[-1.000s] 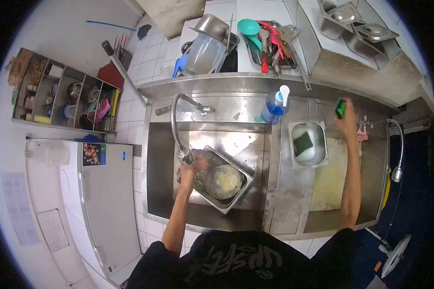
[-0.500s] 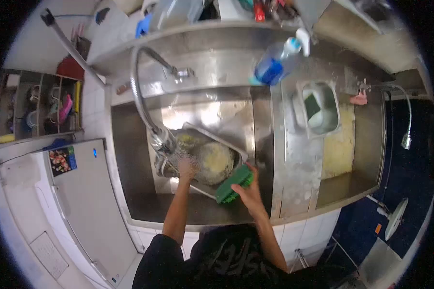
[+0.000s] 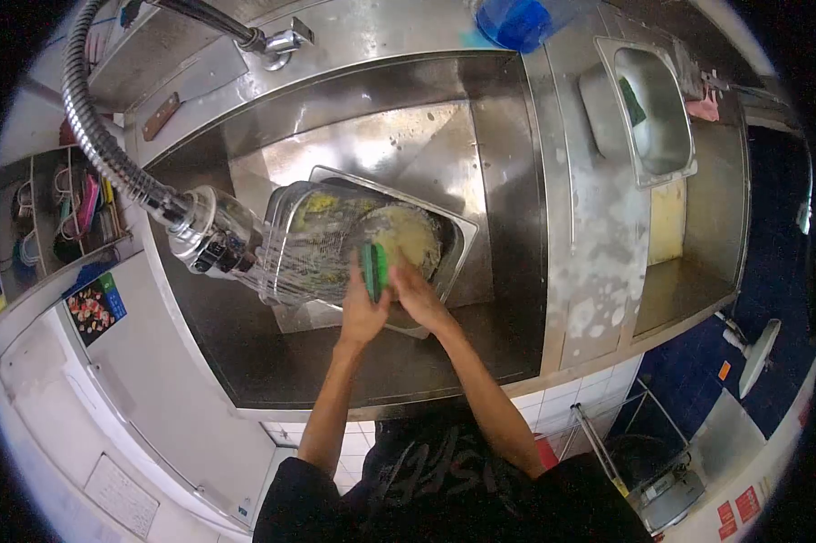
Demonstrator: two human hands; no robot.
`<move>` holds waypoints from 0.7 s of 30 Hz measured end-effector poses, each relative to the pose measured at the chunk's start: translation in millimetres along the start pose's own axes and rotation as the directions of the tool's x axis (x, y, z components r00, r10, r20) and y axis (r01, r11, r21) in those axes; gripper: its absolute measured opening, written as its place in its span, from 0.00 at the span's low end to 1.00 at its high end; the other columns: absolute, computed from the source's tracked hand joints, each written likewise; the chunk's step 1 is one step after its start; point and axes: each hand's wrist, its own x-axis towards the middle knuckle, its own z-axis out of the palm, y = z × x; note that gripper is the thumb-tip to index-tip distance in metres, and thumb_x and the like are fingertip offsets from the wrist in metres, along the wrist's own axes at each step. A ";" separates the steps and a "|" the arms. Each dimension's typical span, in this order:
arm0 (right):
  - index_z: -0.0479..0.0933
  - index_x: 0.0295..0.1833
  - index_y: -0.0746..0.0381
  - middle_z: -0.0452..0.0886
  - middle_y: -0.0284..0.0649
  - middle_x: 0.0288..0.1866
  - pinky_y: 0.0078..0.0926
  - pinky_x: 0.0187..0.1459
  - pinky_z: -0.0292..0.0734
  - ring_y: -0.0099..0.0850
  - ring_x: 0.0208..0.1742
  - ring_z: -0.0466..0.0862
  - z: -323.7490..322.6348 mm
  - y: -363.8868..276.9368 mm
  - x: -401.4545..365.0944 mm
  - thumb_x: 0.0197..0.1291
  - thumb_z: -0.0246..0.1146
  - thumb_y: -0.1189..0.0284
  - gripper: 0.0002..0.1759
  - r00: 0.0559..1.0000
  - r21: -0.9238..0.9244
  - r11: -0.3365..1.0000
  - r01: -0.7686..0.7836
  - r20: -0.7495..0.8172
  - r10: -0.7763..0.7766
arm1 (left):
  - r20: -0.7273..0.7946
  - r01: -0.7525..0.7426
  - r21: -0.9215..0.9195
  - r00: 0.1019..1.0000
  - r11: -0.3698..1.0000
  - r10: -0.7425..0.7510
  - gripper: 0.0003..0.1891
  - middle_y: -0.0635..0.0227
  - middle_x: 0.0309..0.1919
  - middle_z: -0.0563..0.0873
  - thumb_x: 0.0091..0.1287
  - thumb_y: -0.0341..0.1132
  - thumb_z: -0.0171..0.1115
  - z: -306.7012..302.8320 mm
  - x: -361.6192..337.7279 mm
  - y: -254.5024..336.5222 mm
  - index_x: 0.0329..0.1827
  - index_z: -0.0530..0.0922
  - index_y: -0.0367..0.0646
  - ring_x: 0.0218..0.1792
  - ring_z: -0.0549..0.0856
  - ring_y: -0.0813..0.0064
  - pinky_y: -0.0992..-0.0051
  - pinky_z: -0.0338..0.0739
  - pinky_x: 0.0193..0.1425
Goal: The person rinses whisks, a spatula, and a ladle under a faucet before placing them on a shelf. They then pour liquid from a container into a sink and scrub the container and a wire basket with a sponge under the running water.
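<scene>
A green scrub brush (image 3: 374, 271) stands on edge between my hands over the metal pan (image 3: 467, 240). My left hand (image 3: 364, 312) is closed round the brush. Beside its bristle side, my right hand (image 3: 417, 294) has its fingers stretched out, with the tips right at the brush. Below them, the pan lies tilted in the sink (image 3: 507, 181), holding a rounded piece with yellowish residue (image 3: 403, 231). Part of the pan is hidden by my hands and the spray. From the faucet head (image 3: 213, 231), water fans out over the pan's left part.
A wooden-handled tool (image 3: 162, 118) lies on the sink's back left ledge. Blue liquid in a bottle (image 3: 515, 23) stands at the back. On the right counter sits a small metal container (image 3: 652, 118) with a green scouring pad (image 3: 631, 101), next to a second basin (image 3: 697, 208).
My right hand has brought the brush left and inward, and my left hand, previously under the water, now grips it. The view has moved closer, and the faucet appears further left.
</scene>
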 end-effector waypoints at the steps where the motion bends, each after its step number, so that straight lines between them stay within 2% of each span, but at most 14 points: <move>1: 0.50 0.75 0.72 0.61 0.66 0.70 0.40 0.73 0.55 0.55 0.74 0.60 9.7 24.1 11.5 0.68 0.51 0.49 0.43 0.969 0.042 0.997 0.072 -0.241 -0.060 | -0.080 0.043 0.163 0.996 0.986 -0.030 0.41 0.40 0.60 0.73 0.65 0.39 0.62 -10.7 3.9 19.5 0.77 0.49 0.42 0.52 0.81 0.43 0.55 0.78 0.52; 2: 0.50 0.75 0.72 0.61 0.66 0.70 0.40 0.73 0.55 0.55 0.74 0.60 8.2 34.8 20.8 0.68 0.51 0.49 0.43 0.967 0.046 0.996 0.070 -0.247 -0.057 | -0.162 0.097 0.319 0.986 0.943 -0.046 0.42 0.40 0.60 0.74 0.65 0.40 0.62 -17.8 9.0 29.7 0.77 0.48 0.44 0.50 0.82 0.41 0.53 0.80 0.48; 3: 0.53 0.72 0.74 0.62 0.68 0.69 0.42 0.71 0.58 0.56 0.73 0.62 2.2 41.1 35.5 0.66 0.54 0.56 0.40 0.910 -0.111 0.994 -0.019 -0.413 -0.029 | -0.233 -0.017 0.361 0.966 0.932 0.108 0.42 0.40 0.60 0.74 0.65 0.42 0.61 -22.3 15.2 21.5 0.78 0.46 0.48 0.49 0.82 0.40 0.50 0.80 0.46; 4: 0.56 0.70 0.77 0.62 0.69 0.67 0.44 0.69 0.62 0.56 0.71 0.64 -4.7 40.3 49.3 0.64 0.58 0.62 0.38 0.823 -0.246 0.960 -0.132 -0.568 -0.032 | -0.228 -0.021 0.368 0.967 0.930 0.112 0.42 0.40 0.60 0.74 0.65 0.42 0.61 -30.0 19.8 22.1 0.78 0.46 0.48 0.49 0.82 0.40 0.50 0.80 0.46; 8: 0.55 0.70 0.76 0.70 0.66 0.61 0.43 0.61 0.72 0.55 0.62 0.74 -20.3 35.1 85.0 0.57 0.61 0.70 0.39 0.880 -0.442 0.862 -0.248 -0.475 0.009 | -0.209 0.073 0.528 0.977 0.846 0.045 0.42 0.36 0.59 0.73 0.66 0.43 0.60 -48.9 22.0 0.8 0.78 0.46 0.49 0.50 0.81 0.39 0.51 0.80 0.48; 10: 0.62 0.63 0.76 0.77 0.60 0.49 0.44 0.52 0.78 0.54 0.50 0.80 -28.3 15.4 88.9 0.55 0.62 0.70 0.33 0.931 -0.595 0.748 -0.294 -0.355 0.083 | -0.234 0.011 0.474 0.966 0.880 0.114 0.41 0.33 0.58 0.74 0.67 0.43 0.60 -52.1 23.2 -9.0 0.78 0.46 0.50 0.53 0.80 0.38 0.50 0.77 0.53; 11: 0.70 0.54 0.71 0.79 0.58 0.44 0.45 0.49 0.78 0.52 0.45 0.81 -29.6 4.9 78.4 0.54 0.62 0.73 0.22 0.937 -0.638 0.728 -0.253 -0.350 0.019 | -0.235 0.014 0.470 0.966 0.883 0.109 0.41 0.33 0.58 0.74 0.67 0.43 0.60 -53.4 22.9 -12.0 0.78 0.46 0.50 0.53 0.80 0.38 0.50 0.77 0.53; 12: 0.70 0.54 0.71 0.79 0.58 0.44 0.45 0.49 0.78 0.52 0.45 0.81 -30.9 2.5 66.3 0.54 0.62 0.73 0.22 0.938 -0.645 0.719 -0.257 -0.346 0.025 | -0.268 0.050 0.421 0.961 0.906 0.072 0.41 0.33 0.59 0.73 0.67 0.43 0.60 -54.2 18.8 -12.9 0.78 0.46 0.50 0.54 0.79 0.37 0.50 0.75 0.56; 14: 0.73 0.42 0.68 0.77 0.54 0.37 0.45 0.46 0.76 0.49 0.43 0.81 -37.2 -0.2 48.5 0.52 0.63 0.77 0.11 0.899 -0.538 0.832 0.135 -0.286 -0.331 | -0.307 0.079 0.358 0.951 0.930 0.037 0.41 0.33 0.59 0.73 0.67 0.43 0.60 -56.3 16.8 -11.7 0.78 0.47 0.50 0.56 0.78 0.36 0.50 0.74 0.58; 15: 0.68 0.33 0.67 0.71 0.48 0.30 0.39 0.43 0.74 0.46 0.37 0.76 -34.8 -0.1 42.5 0.51 0.62 0.80 0.08 0.878 -0.541 0.814 0.214 -0.259 -0.403 | -0.315 0.088 0.278 0.949 0.957 0.004 0.40 0.34 0.60 0.72 0.68 0.42 0.60 -59.0 15.0 -11.2 0.78 0.47 0.50 0.57 0.76 0.35 0.50 0.72 0.60; 16: 0.68 0.33 0.67 0.71 0.48 0.30 0.39 0.43 0.74 0.46 0.37 0.76 -33.0 -0.4 39.2 0.51 0.62 0.80 0.08 0.877 -0.548 0.807 0.223 -0.248 -0.411 | -0.324 0.099 0.199 0.946 0.975 -0.030 0.40 0.34 0.61 0.72 0.68 0.42 0.60 -62.0 14.1 -11.1 0.78 0.47 0.50 0.58 0.75 0.35 0.50 0.71 0.62; 18: 0.62 0.28 0.66 0.62 0.45 0.24 0.39 0.40 0.73 0.42 0.26 0.67 -25.6 -3.1 36.2 0.44 0.61 0.83 0.12 0.822 -0.258 0.863 0.434 -0.278 -0.496 | -0.410 0.069 0.281 0.911 0.957 0.055 0.40 0.35 0.63 0.70 0.67 0.41 0.61 -64.5 15.7 -20.1 0.78 0.48 0.49 0.61 0.73 0.35 0.52 0.71 0.63; 19: 0.62 0.29 0.65 0.61 0.42 0.25 0.30 0.40 0.71 0.39 0.28 0.66 -25.4 -5.6 38.4 0.45 0.61 0.82 0.12 0.762 -0.338 0.799 0.498 -0.269 -0.589 | -0.418 0.045 0.287 0.905 0.957 0.082 0.39 0.37 0.66 0.67 0.67 0.44 0.61 -68.6 15.6 -18.4 0.76 0.51 0.42 0.63 0.72 0.37 0.54 0.69 0.65; 21: 0.63 0.31 0.65 0.64 0.43 0.26 0.29 0.44 0.72 0.37 0.29 0.68 -25.3 -26.8 27.3 0.46 0.60 0.82 0.11 0.782 -0.271 0.844 0.463 -0.323 -0.533 | -0.428 0.026 0.296 0.897 0.955 0.108 0.39 0.39 0.69 0.65 0.67 0.46 0.61 -76.2 14.6 -10.0 0.75 0.54 0.36 0.65 0.71 0.40 0.55 0.67 0.67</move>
